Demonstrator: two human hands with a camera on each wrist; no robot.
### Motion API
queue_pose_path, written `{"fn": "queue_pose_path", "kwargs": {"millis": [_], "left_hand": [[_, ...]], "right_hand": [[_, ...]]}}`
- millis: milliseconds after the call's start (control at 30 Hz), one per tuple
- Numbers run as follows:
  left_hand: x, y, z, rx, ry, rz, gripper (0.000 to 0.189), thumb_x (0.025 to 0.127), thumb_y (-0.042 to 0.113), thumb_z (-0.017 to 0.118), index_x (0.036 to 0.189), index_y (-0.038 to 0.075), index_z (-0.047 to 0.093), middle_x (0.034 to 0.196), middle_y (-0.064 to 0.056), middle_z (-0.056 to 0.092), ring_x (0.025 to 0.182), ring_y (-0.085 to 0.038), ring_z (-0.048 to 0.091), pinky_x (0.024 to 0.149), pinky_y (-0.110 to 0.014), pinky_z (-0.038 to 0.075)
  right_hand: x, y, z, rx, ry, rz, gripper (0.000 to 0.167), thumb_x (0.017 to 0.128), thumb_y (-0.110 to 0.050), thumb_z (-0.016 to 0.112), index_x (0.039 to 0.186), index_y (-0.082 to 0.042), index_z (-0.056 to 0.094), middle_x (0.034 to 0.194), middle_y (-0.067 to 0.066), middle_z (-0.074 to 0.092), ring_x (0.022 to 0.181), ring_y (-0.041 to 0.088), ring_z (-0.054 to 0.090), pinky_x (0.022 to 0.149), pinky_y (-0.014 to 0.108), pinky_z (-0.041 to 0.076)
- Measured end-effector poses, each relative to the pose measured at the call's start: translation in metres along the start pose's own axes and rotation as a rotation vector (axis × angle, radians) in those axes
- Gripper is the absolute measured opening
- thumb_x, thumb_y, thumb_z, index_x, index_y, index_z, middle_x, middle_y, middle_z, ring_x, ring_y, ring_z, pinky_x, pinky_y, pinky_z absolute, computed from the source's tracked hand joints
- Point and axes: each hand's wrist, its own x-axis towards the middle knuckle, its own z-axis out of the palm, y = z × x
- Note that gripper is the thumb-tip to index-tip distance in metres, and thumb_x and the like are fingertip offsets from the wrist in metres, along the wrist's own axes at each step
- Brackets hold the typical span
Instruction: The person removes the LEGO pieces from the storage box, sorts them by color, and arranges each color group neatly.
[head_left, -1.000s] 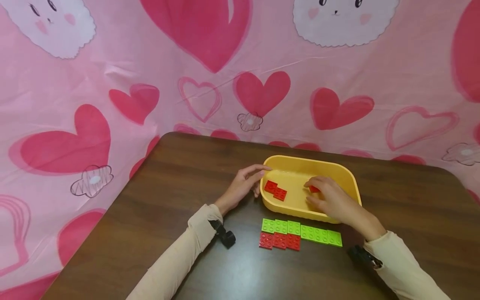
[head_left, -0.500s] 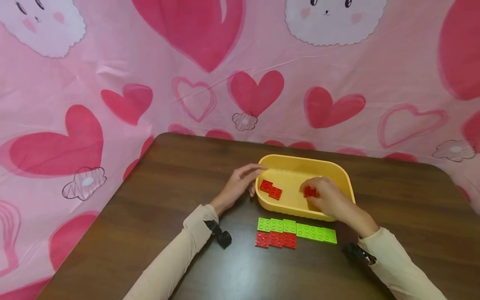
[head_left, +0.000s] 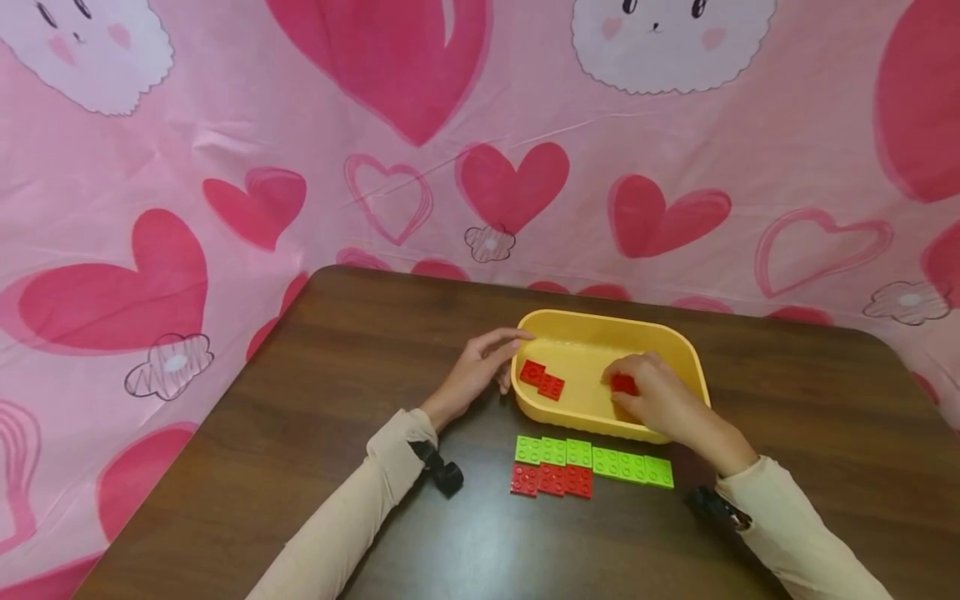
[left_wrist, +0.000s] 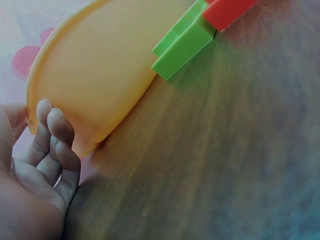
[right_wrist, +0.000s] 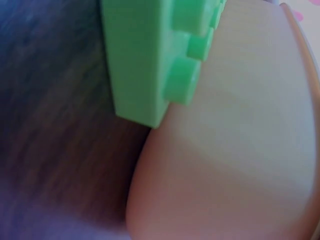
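Observation:
A yellow tray (head_left: 611,429) with rounded corners sits on the table. At its left rim my left hand (head_left: 471,371) touches the edge, fingers loosely bent; in the left wrist view several fingertips (left_wrist: 61,125) hang outside the tray wall (left_wrist: 100,65). Inside the tray my right hand (head_left: 660,398) pinches a red toy brick (head_left: 623,384) between fingers and thumb, partly hiding it. Two more red bricks, one at the left (head_left: 532,372) and one overlapping it (head_left: 551,386), lie near the left end. The right wrist view does not show the hand.
In front of the tray runs a row of green bricks (head_left: 579,452), with several red bricks (head_left: 551,479) along the near side of its left part. Green bricks (right_wrist: 137,60) stand close to the tray wall in the right wrist view. A dark wooden table (head_left: 360,333) meets a pink heart-patterned cloth.
My right fingers have closed around the red brick in the tray, and it has shifted slightly right in the last half second. My left hand stays at the rim.

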Motion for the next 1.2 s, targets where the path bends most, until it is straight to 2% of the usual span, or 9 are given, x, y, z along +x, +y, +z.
{"fn": "queue_pose_path", "kwargs": {"millis": [233,467,667,967,1133,1200], "left_hand": [[-0.0023,-0.0008,0.0001,0.01,0.013,-0.011,0.026,0.105,0.018,0.053,0.126,0.013,0.066,0.073,-0.01,0.055,0.053,-0.018,0.05,0.049,-0.027,0.049],[-0.0026,-0.0007,0.0002,0.012,0.012,-0.013,0.029,0.104,0.024,0.055,0.127,0.011,0.065,0.074,-0.008,0.055,0.052,-0.017,0.05,0.049,-0.026,0.048],[-0.0012,-0.0014,0.0014,0.012,0.014,-0.011,0.026,0.104,0.023,0.054,0.126,0.015,0.067,0.075,-0.009,0.056,0.053,-0.017,0.051,0.049,-0.027,0.049],[0.0004,-0.0018,0.0025,0.016,0.012,-0.013,0.026,0.105,0.018,0.053,0.126,0.013,0.066,0.074,-0.01,0.055,0.052,-0.018,0.05,0.048,-0.026,0.048],[0.0,-0.0004,0.0023,0.021,0.013,-0.013,0.029,0.104,0.021,0.054,0.129,0.009,0.065,0.079,-0.013,0.057,0.052,-0.018,0.051,0.049,-0.027,0.049],[-0.0001,0.0,0.0017,0.027,0.014,-0.015,0.029,0.104,0.023,0.055,0.128,0.011,0.065,0.084,-0.014,0.058,0.053,-0.017,0.051,0.049,-0.027,0.049]], "right_hand": [[0.0003,0.001,0.0026,0.013,-0.016,0.003,0.019,0.084,-0.002,0.077,0.103,-0.004,0.072,0.103,0.012,0.07,0.094,0.031,0.06,0.09,0.054,0.051],[0.0001,0.0018,0.0034,0.019,-0.026,0.015,0.02,0.085,-0.003,0.076,0.104,-0.004,0.071,0.104,0.012,0.07,0.093,0.03,0.06,0.09,0.053,0.052],[-0.0003,0.0026,0.0038,0.012,-0.022,0.019,0.02,0.086,-0.005,0.076,0.104,-0.003,0.071,0.103,0.011,0.07,0.091,0.029,0.06,0.089,0.052,0.052],[-0.0014,0.0035,0.003,0.003,-0.022,0.024,0.019,0.087,-0.007,0.076,0.105,-0.003,0.07,0.104,0.012,0.069,0.092,0.028,0.06,0.091,0.052,0.052],[-0.0011,0.0028,0.0034,0.0,-0.021,0.027,0.02,0.087,-0.008,0.076,0.105,-0.003,0.07,0.104,0.012,0.069,0.091,0.028,0.06,0.091,0.051,0.052],[-0.0006,0.0027,0.004,-0.002,-0.018,0.021,0.02,0.087,-0.009,0.076,0.105,-0.003,0.071,0.103,0.012,0.069,0.09,0.027,0.06,0.09,0.051,0.053]]}}
